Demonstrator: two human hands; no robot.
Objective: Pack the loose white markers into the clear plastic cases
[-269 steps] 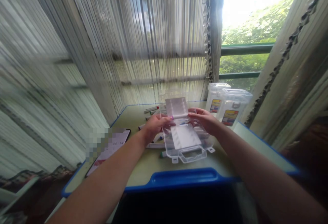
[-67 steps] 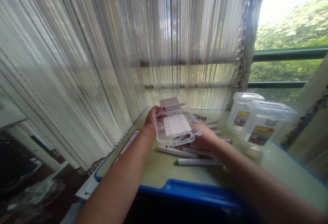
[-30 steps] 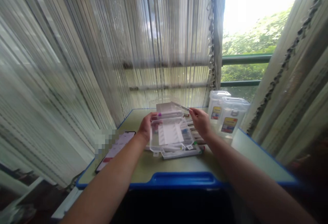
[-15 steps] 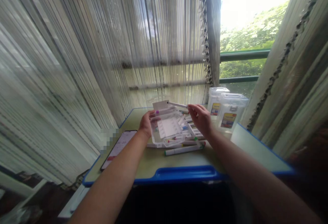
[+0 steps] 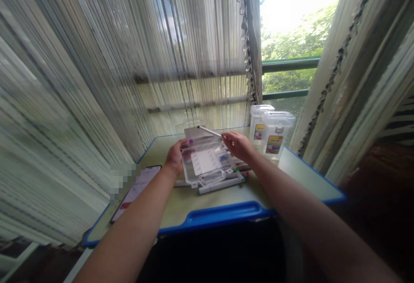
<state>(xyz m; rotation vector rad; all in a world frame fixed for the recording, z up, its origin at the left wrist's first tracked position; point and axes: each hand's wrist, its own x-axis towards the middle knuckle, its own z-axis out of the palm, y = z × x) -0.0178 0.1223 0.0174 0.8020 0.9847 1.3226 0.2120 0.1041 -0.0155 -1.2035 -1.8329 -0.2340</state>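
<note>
My left hand (image 5: 175, 158) grips the left side of an open clear plastic case (image 5: 207, 164), tilted up off the small blue-edged desk (image 5: 220, 213). My right hand (image 5: 237, 144) pinches a white marker (image 5: 209, 131) by one end and holds it level above the case's far edge. Several more markers (image 5: 221, 185) lie on the desk beside and under the case, some with green or red caps. The case's raised lid stands at the far side.
Two closed clear tubs (image 5: 273, 137) with yellow labels stand at the back right of the desk. A phone (image 5: 135, 191) lies at the left edge. Striped curtains hang close behind and at the right; a window with a green rail (image 5: 289, 64) is beyond.
My right hand has lifted a marker from the desk and carried it over the case. The view has shifted, so everything sits further left in the picture.
</note>
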